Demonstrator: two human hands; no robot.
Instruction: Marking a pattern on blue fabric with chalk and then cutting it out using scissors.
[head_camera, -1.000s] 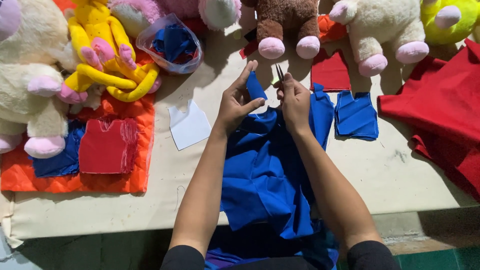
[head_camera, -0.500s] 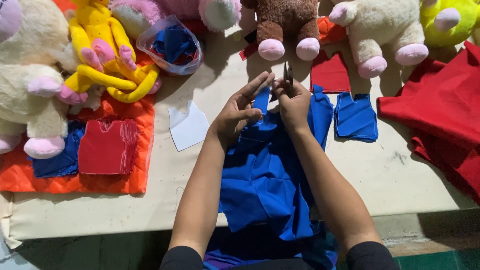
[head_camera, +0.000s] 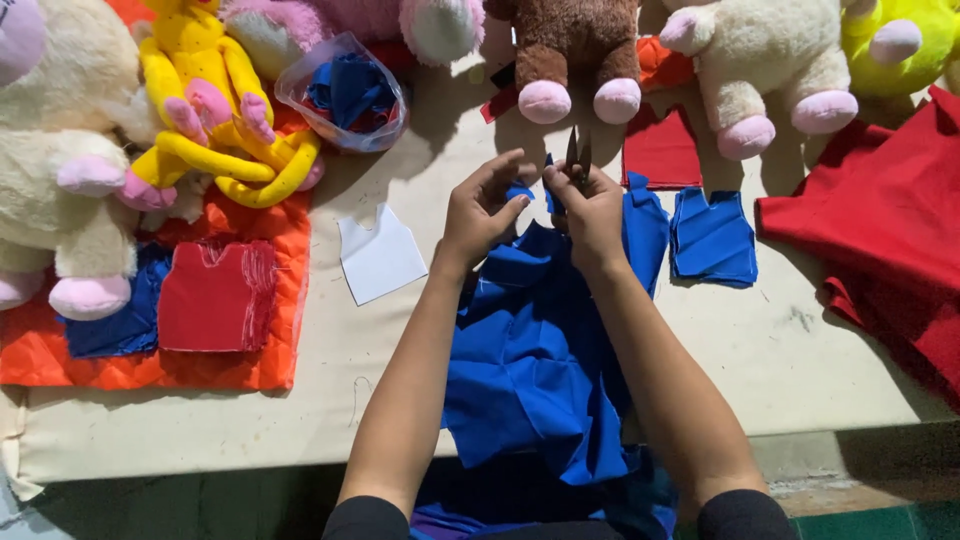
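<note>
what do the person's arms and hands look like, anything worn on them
Both forearms are bare from wrist to above the elbow. The left hand and right hand wear no gloves, and no rings, watch or bracelet show. Dark, black-looking sleeves cover the upper arms at the picture's lower edge.

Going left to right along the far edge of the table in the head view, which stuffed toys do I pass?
Yellow toy → pink toy → brown toy → cream toy → lime-green toy.
</note>
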